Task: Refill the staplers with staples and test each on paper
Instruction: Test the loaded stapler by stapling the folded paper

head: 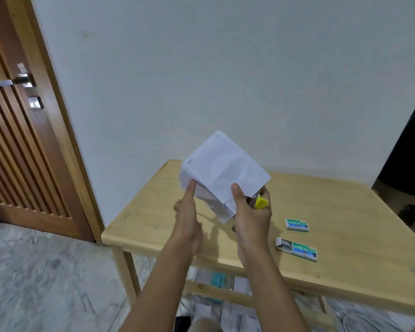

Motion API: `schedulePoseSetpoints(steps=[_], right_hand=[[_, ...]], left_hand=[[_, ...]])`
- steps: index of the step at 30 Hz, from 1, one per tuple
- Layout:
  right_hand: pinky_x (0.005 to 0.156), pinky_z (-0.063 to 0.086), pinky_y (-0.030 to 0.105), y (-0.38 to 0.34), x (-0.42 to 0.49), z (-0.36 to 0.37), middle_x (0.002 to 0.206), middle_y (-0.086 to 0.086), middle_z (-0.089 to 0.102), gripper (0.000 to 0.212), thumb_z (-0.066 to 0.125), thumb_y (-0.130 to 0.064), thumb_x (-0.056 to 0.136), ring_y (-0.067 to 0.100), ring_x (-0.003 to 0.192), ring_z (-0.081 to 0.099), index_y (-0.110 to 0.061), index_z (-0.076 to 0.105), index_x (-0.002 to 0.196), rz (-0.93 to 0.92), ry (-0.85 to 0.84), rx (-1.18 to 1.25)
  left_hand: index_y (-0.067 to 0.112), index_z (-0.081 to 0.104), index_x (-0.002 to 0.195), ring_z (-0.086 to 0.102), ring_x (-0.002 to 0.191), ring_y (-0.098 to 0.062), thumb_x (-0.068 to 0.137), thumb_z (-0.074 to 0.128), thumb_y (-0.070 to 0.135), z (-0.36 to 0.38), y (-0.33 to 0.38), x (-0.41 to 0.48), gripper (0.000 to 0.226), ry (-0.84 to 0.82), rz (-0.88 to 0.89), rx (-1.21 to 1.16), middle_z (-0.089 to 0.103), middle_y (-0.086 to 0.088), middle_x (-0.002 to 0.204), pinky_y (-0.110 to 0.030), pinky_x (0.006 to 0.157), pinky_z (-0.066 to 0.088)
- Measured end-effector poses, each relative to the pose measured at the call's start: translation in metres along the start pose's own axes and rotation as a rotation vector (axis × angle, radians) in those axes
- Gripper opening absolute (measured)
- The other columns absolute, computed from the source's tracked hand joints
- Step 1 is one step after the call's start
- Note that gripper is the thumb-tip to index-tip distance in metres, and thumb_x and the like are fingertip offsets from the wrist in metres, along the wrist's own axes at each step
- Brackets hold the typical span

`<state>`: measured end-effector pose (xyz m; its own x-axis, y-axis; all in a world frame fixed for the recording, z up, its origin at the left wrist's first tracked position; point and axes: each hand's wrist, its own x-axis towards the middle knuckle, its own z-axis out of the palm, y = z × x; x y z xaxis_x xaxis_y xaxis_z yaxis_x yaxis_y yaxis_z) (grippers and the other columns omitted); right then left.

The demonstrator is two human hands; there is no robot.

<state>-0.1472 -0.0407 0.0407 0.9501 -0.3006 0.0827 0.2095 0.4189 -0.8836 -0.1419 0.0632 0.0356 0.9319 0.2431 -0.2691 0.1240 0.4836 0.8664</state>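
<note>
A folded white paper (222, 165) is held up above the wooden table (153, 212). My left hand (189, 207) pinches its lower left edge with the thumb on top. My right hand (252, 212) holds a yellow stapler (261, 202) against the paper's lower right part, thumb pressed on the sheet; most of the stapler is hidden behind paper and fingers. Two green staple boxes lie on the table to the right: a closed one (296, 225) farther back and a nearer one (300, 249) with its tray slid partly out.
A brown slatted door (22, 140) with a metal handle stands at the left. A white wall runs behind the table. Papers and a teal item (219, 280) lie under the table. A dark object (407, 152) fills the right edge.
</note>
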Motion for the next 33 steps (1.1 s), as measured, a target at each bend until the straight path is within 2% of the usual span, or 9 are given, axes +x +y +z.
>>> schedulePoseSetpoints(steps=[2,4,8,11,14,19,23,28,33], right_hand=[[0.078,0.059,0.031,0.002,-0.006,0.0,0.103,-0.007,0.075,0.048,0.076,-0.015,0.085,0.011,0.098,0.072,-0.026,0.054,0.126,0.002,-0.013,0.036],[0.078,0.059,0.03,0.005,-0.009,-0.002,0.097,-0.009,0.076,0.053,0.077,-0.012,0.084,0.009,0.093,0.073,-0.026,0.051,0.128,0.029,-0.028,0.054],[0.07,0.056,0.023,0.005,-0.012,-0.012,0.105,-0.006,0.072,0.059,0.078,-0.016,0.083,0.003,0.087,0.072,-0.025,0.047,0.133,0.071,-0.063,-0.099],[0.065,0.049,0.018,-0.001,-0.011,-0.026,0.106,-0.005,0.067,0.059,0.079,-0.033,0.081,0.004,0.083,0.066,-0.031,0.046,0.131,0.052,0.008,-0.245],[0.06,0.041,0.023,-0.011,-0.005,-0.041,0.085,-0.007,0.061,0.051,0.077,-0.044,0.08,0.006,0.064,0.054,-0.035,0.054,0.124,0.099,-0.016,-0.287],[0.046,0.031,0.024,-0.017,0.003,-0.053,0.046,-0.011,0.044,0.014,0.072,-0.031,0.088,0.011,0.044,0.032,-0.019,0.072,0.096,0.112,-0.136,-0.317],[0.042,0.03,0.018,-0.012,0.002,-0.051,0.043,-0.014,0.042,0.009,0.07,-0.029,0.09,0.007,0.04,0.032,-0.02,0.071,0.091,0.081,-0.016,-0.25],[0.053,0.039,0.02,0.0,0.0,-0.044,0.056,-0.013,0.057,0.012,0.071,-0.033,0.088,0.003,0.051,0.048,-0.021,0.072,0.091,0.025,0.14,-0.161],[0.062,0.048,0.027,0.011,-0.006,-0.038,0.065,-0.008,0.069,0.006,0.072,-0.029,0.088,0.009,0.058,0.061,-0.023,0.071,0.086,0.004,0.168,-0.133]], left_hand=[[0.016,0.056,0.13,0.059,0.121,-0.031,0.087,0.056,0.065,0.01,-0.005,-0.012,0.065,-0.199,-0.021,-0.313,0.063,-0.012,0.128,-0.052,0.107,0.043],[0.011,0.06,0.129,0.064,0.115,-0.035,0.091,0.056,0.058,0.015,-0.004,-0.019,0.061,-0.28,0.03,-0.394,0.068,-0.017,0.123,-0.052,0.101,0.049],[0.005,0.057,0.131,0.069,0.107,-0.03,0.1,0.053,0.027,0.013,0.0,-0.014,0.038,-0.211,0.153,-0.191,0.071,-0.013,0.12,-0.039,0.083,0.059],[0.003,0.058,0.129,0.069,0.108,-0.03,0.099,0.055,0.021,0.003,0.004,-0.012,0.036,-0.234,0.211,-0.12,0.071,-0.013,0.12,-0.041,0.084,0.06],[0.006,0.06,0.127,0.069,0.108,-0.029,0.097,0.057,0.023,-0.008,0.01,-0.011,0.035,-0.292,0.221,-0.014,0.072,-0.011,0.119,-0.042,0.089,0.058],[0.008,0.063,0.125,0.068,0.111,-0.031,0.094,0.061,0.025,-0.014,0.015,-0.01,0.035,-0.38,0.172,0.098,0.071,-0.01,0.12,-0.046,0.094,0.055],[0.004,0.061,0.127,0.067,0.11,-0.033,0.088,0.068,0.027,-0.012,0.005,-0.009,0.046,-0.467,0.106,0.062,0.069,-0.015,0.123,-0.047,0.092,0.056],[0.001,0.067,0.113,0.071,0.07,-0.024,0.081,0.07,0.023,-0.004,-0.02,-0.013,0.04,-0.346,0.092,-0.019,0.073,-0.014,0.107,-0.03,0.071,0.061],[0.003,0.066,0.114,0.069,0.067,-0.023,0.079,0.071,0.026,0.007,-0.039,-0.023,0.042,-0.372,0.029,-0.116,0.072,-0.012,0.092,-0.03,0.065,0.059]])
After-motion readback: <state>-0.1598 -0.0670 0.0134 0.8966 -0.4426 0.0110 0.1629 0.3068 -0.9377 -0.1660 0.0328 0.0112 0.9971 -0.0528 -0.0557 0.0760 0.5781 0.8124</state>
